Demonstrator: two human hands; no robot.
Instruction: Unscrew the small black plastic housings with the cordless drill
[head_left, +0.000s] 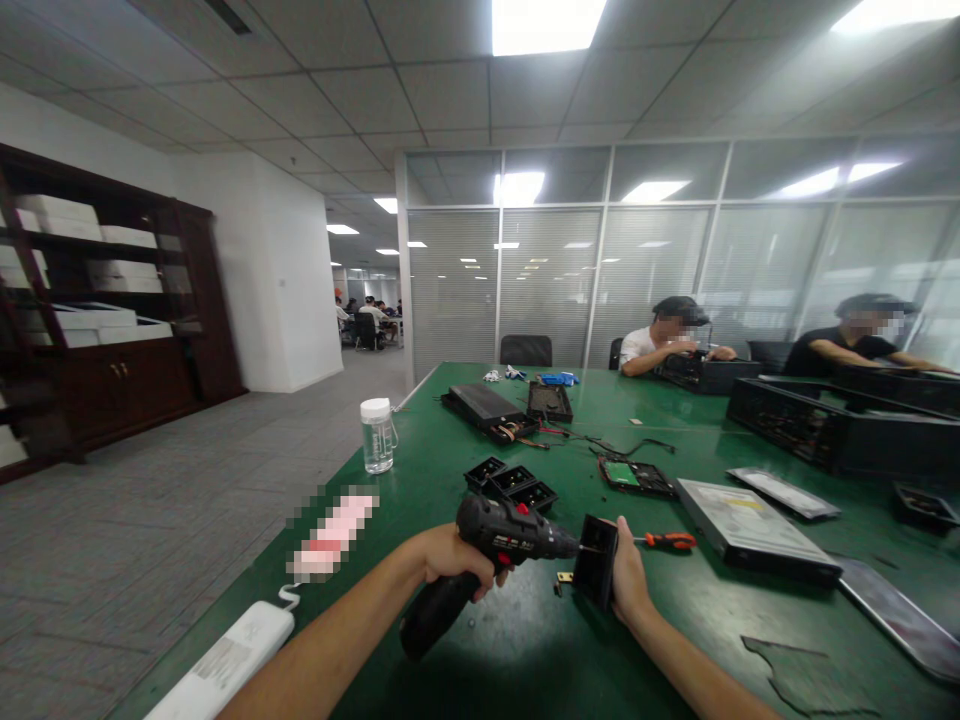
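My left hand (457,557) is closed round the grip of a black cordless drill (502,530) with red details. The drill points right, and its bit meets the open side of a small black plastic box (596,565). My right hand (628,575) holds that box on edge from its right side. Beside the box's lower left is a small brass-coloured metal piece (564,578). Behind my right hand lies a screwdriver (670,541) with an orange and black handle. Several similar black plastic boxes (514,482) sit just beyond the drill.
On the green table (420,480) stand a water bottle (377,437) and a white power strip (225,665). An optical drive (757,530), a circuit board (634,474) and a black case (487,408) with wires lie about. Two people work on computer cases (847,425) at the far right.
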